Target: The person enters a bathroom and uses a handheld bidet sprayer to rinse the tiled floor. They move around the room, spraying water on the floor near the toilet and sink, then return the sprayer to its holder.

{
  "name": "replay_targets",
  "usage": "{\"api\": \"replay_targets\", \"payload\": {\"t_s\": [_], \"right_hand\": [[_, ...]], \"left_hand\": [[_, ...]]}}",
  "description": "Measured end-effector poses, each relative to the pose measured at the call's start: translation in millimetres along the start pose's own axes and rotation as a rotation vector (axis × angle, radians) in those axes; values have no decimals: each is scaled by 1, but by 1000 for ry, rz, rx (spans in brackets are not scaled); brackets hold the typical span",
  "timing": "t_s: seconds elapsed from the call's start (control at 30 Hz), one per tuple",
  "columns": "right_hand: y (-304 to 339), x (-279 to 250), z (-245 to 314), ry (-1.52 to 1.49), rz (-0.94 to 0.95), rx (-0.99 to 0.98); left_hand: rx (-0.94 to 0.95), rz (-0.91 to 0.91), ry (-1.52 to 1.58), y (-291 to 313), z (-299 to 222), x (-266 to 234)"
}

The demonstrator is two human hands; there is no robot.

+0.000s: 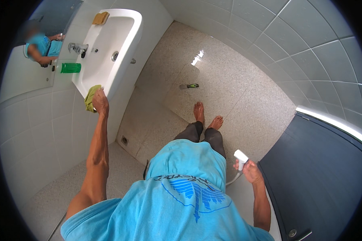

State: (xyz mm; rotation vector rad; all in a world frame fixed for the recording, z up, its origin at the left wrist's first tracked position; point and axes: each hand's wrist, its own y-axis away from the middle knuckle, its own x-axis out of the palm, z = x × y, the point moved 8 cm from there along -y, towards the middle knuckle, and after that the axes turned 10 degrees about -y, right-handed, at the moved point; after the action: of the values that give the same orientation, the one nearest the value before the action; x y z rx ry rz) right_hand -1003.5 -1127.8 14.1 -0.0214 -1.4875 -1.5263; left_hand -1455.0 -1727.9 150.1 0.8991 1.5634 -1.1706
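Note:
My left hand (100,101) is closed on a yellow-green cloth (89,99) at the near corner of the white washbasin (137,28). Part of the cloth hangs over the basin's edge. Down at my right side, my right hand (252,172) grips a white hand sprayer (240,157), its head pointing up and left. A pale hose (234,178) runs from the sprayer toward my shirt, and its far end is hidden.
On the basin sit a chrome tap (77,47), a green container (70,68) and a brown sponge (101,18). A scraper (190,86) with a green-and-black handle lies on the shiny floor beyond my feet (199,111). A floor drain (124,140) is at left, a dark door (321,168) at right.

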Motion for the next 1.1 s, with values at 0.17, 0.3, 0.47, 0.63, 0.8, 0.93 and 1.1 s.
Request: {"api": "replay_targets", "payload": {"t_s": [0.17,0.3,0.47,0.63,0.8,0.93,1.1], "right_hand": [[2,11,30,-151,-88,-303],[15,14,32,-184,-134,-385],[36,17,28,-181,-241,-457],[48,18,26,-231,-255,-525],[61,26,29,-286,-278,-599],[71,19,25,-270,-256,-598],[80,24,25,-242,-227,-646]], "left_hand": [[-12,6,23,0,4,0],[3,-23,24,0,-2,-2],[2,-31,30,1,-7,-6],[-29,-27,53,3,-7,-7],[-24,-24,68,2,-7,-8],[-37,-11,40,2,-6,-7],[-39,-28,57,3,-8,-8]]}}
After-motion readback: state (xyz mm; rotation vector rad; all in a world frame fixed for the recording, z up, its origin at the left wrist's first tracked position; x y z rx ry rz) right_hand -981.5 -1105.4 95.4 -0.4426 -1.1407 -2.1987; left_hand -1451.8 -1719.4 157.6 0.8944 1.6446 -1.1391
